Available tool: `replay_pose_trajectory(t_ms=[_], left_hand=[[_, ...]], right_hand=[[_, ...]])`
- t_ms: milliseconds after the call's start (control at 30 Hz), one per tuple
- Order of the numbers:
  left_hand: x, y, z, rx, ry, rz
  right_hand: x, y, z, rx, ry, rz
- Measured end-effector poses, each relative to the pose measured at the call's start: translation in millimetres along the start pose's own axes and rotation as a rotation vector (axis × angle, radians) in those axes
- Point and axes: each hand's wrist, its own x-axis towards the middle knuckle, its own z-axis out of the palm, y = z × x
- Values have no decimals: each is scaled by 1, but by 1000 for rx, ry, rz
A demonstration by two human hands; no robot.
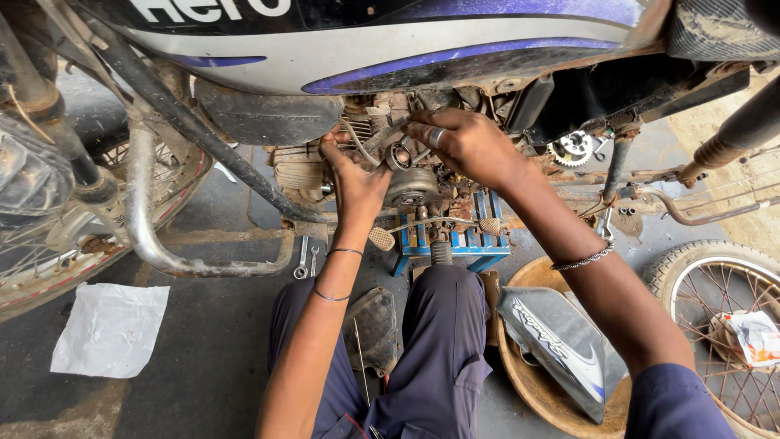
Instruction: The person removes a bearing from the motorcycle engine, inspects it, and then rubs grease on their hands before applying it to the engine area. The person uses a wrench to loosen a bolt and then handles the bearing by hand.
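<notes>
Under the bike, the left hand [355, 180] presses its closed fingers on the engine [410, 185]. Just beside them, the right hand [465, 142] curls its fingers, pinching a small part.

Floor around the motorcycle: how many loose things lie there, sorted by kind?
Spanners: 2
Loose spoked wheel: 1
Round pan holding a body panel: 1
White sheet: 1
Blue stand: 1
Dark cover: 1
Total: 7
</notes>
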Motion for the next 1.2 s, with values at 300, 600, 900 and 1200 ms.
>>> replay_pose_trajectory(t_ms=[300,600,900,1200], left_hand=[[-5,3,-6,-71,-5,-6],[-10,4,-6,-29,50,51],[-14,14,-37,213,-132,274],[-21,38,-68,130,-200,250]], right_hand=[[2,-10,-3,-212,-30,-75],[0,-11,4,-233,-50,-75],[-1,-7,-4,-58,37,23],[-32,-60,0,-76,98,-25]])
